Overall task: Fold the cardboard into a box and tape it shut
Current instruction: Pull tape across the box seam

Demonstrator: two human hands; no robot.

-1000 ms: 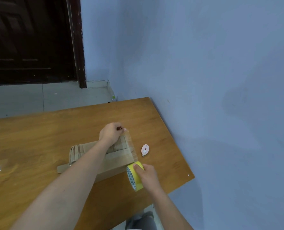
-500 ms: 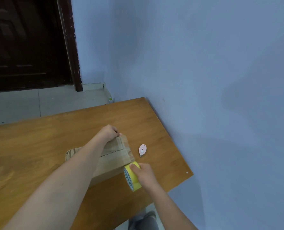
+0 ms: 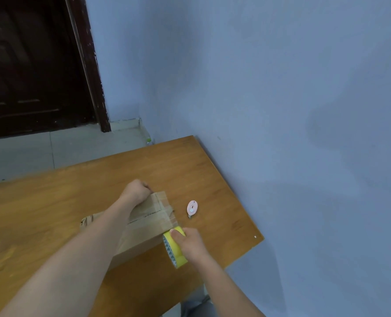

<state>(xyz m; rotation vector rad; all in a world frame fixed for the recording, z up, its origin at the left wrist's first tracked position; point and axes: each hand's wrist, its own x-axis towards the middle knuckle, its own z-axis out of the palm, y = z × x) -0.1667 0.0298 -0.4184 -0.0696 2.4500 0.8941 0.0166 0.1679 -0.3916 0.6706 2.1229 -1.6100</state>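
Soft, dim, bluish daylight fills the room without glare, the wall (image 3: 281, 88) carries faint broad shadows toward three o'clock, the door (image 3: 29, 65) at ten o'clock sinks into near-black, and wide-angle bending plus slight blur soften the table (image 3: 52, 202).

The left hand (image 3: 136, 191) was curled into a fist, forearm stretched forward with knuckles up. The right hand (image 3: 190, 243) sat nearer the body, fingers wrapped closed, thumb on top pointing forward.
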